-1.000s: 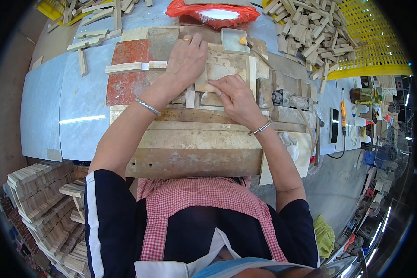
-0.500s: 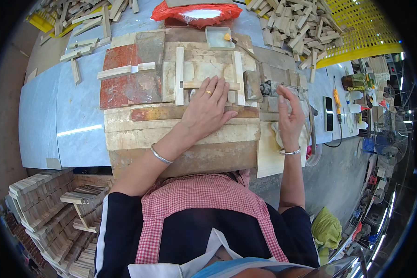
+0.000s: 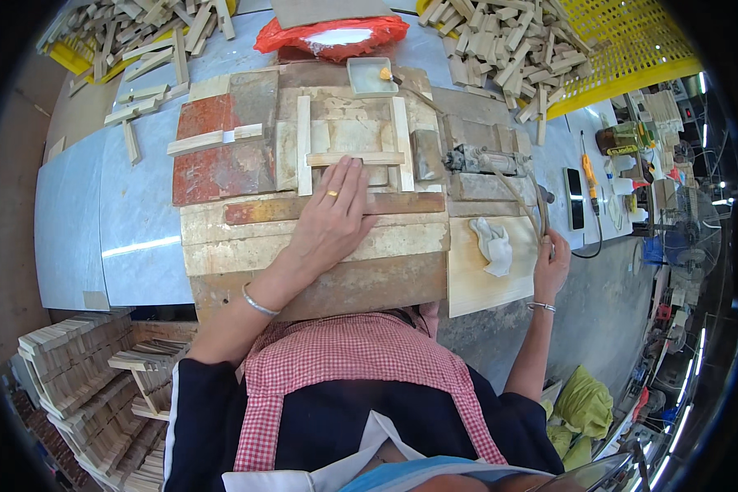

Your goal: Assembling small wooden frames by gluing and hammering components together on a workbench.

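A small wooden frame of two upright strips and one crossbar point(image 3: 357, 158) lies on the worn wooden jig board point(image 3: 320, 234). My left hand point(image 3: 332, 205) is laid flat below it, fingers straight, fingertips at the crossbar's lower edge. Right of the frame, beyond a wooden block point(image 3: 425, 154), sits a metal air cylinder point(image 3: 488, 160) with a hose point(image 3: 517, 193). At the table's right edge, my right hand point(image 3: 553, 261) is curled beside the lower end of the hose; what its fingers close on is hidden.
A glue dish point(image 3: 370, 78) with a brush and a red plastic bag point(image 3: 332, 37) lie at the back. Wood pieces point(image 3: 517, 37) are heaped by a yellow crate point(image 3: 631, 61). A white cloth point(image 3: 492, 246), phone point(image 3: 576, 199) and orange-handled tool point(image 3: 589, 174) lie right; stacked wood strips point(image 3: 78, 353) stand lower left.
My right hand has moved from near the air cylinder down and right to the table's edge. My left hand has slid down off the crossbar, uncovering most of it. The head view has shifted slightly.
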Available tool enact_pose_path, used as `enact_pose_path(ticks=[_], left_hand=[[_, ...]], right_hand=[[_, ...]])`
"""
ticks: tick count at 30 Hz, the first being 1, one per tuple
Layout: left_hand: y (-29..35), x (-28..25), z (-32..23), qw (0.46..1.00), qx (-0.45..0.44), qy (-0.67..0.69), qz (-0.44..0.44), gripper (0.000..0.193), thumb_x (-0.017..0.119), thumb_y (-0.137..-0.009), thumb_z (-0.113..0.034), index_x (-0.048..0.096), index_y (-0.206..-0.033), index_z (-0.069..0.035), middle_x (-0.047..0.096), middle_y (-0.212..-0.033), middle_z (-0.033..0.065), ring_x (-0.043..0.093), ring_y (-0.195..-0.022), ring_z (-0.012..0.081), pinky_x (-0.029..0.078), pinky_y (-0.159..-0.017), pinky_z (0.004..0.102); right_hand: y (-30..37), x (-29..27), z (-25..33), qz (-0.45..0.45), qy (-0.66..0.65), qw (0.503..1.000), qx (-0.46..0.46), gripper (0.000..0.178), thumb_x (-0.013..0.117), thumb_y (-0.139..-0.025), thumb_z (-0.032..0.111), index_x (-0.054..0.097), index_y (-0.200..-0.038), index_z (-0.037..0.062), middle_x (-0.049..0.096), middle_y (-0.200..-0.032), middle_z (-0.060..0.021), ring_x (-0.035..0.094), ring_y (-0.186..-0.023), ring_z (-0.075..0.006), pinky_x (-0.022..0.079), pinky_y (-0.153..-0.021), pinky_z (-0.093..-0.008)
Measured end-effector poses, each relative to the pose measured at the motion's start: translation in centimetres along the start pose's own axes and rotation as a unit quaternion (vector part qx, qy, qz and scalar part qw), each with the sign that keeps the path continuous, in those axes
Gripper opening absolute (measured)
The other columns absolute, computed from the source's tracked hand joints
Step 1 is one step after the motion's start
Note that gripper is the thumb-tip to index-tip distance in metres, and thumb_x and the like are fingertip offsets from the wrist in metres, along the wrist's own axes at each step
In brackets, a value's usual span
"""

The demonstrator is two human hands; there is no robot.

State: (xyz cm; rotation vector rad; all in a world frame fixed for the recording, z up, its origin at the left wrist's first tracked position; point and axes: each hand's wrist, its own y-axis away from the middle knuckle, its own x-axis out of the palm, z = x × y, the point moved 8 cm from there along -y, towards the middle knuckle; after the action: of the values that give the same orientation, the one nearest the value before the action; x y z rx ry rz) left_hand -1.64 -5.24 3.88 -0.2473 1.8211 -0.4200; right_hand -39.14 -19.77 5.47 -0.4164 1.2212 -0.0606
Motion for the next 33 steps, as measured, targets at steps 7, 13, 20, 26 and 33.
enact_pose_path(ticks=[7, 13, 20, 26, 33], left_hand=[[0.7, -0.3, 0.2, 1.000, -0.008, -0.005, 0.000, 0.058, 0.066, -0.081, -0.021, 0.047, -0.126, 0.010, 0.047, -0.133, 0.0223, 0.041, -0.129, 0.0343, 0.034, -0.109, 0.0433], [0.1, -0.5, -0.4, 1.000, 0.004, 0.011, 0.000, 0.057, 0.066, -0.081, -0.023, 0.049, -0.125, 0.009, 0.048, -0.132, 0.0213, 0.042, -0.128, 0.0342, 0.034, -0.109, 0.0435], [-1.6, -0.2, -0.4, 0.999, -0.019, 0.030, -0.005, 0.066, 0.066, -0.082, -0.033, 0.046, -0.127, 0.009, 0.042, -0.137, 0.0239, 0.038, -0.131, 0.0368, 0.031, -0.110, 0.0449], [-1.3, 0.9, -0.7, 1.000, -0.011, 0.006, 0.010, 0.073, 0.067, -0.079, -0.038, 0.043, -0.129, 0.011, 0.039, -0.139, 0.0263, 0.034, -0.133, 0.0382, 0.027, -0.112, 0.0456], [-0.3, 2.1, -0.5, 1.000, -0.027, -0.010, -0.011, 0.066, 0.064, -0.080, -0.033, 0.047, -0.125, 0.011, 0.044, -0.134, 0.0283, 0.038, -0.130, 0.0400, 0.027, -0.112, 0.0474]], right_hand=[[0.1, 0.8, -2.8, 0.014, 0.028, 0.999, 0.021, 0.025, 0.054, -0.092, 0.015, 0.061, -0.113, 0.0044, 0.060, -0.111, -0.0128, 0.055, -0.101, -0.0287, 0.043, -0.089, -0.0391], [-1.0, 1.4, -4.4, 0.058, 0.047, 0.991, 0.110, 0.034, 0.053, -0.089, 0.018, 0.056, -0.120, 0.0039, 0.060, -0.113, -0.0154, 0.055, -0.106, -0.0334, 0.043, -0.090, -0.0415], [-3.9, 3.5, -6.7, 0.168, 0.095, 0.975, 0.114, 0.038, 0.055, -0.085, 0.019, 0.056, -0.119, 0.0015, 0.060, -0.110, -0.0194, 0.055, -0.105, -0.0378, 0.043, -0.091, -0.0443], [-5.0, -0.2, 9.4, 0.024, -0.043, 0.987, -0.153, 0.034, 0.053, -0.089, 0.005, 0.057, -0.122, 0.0033, 0.061, -0.109, -0.0152, 0.058, -0.101, -0.0271, 0.047, -0.086, -0.0356], [-1.6, 8.8, 34.8, 0.210, -0.214, 0.880, -0.368, 0.046, 0.055, -0.080, 0.000, 0.058, -0.125, 0.0125, 0.056, -0.088, -0.0106, 0.056, -0.081, -0.0269, 0.046, -0.075, -0.0365]])
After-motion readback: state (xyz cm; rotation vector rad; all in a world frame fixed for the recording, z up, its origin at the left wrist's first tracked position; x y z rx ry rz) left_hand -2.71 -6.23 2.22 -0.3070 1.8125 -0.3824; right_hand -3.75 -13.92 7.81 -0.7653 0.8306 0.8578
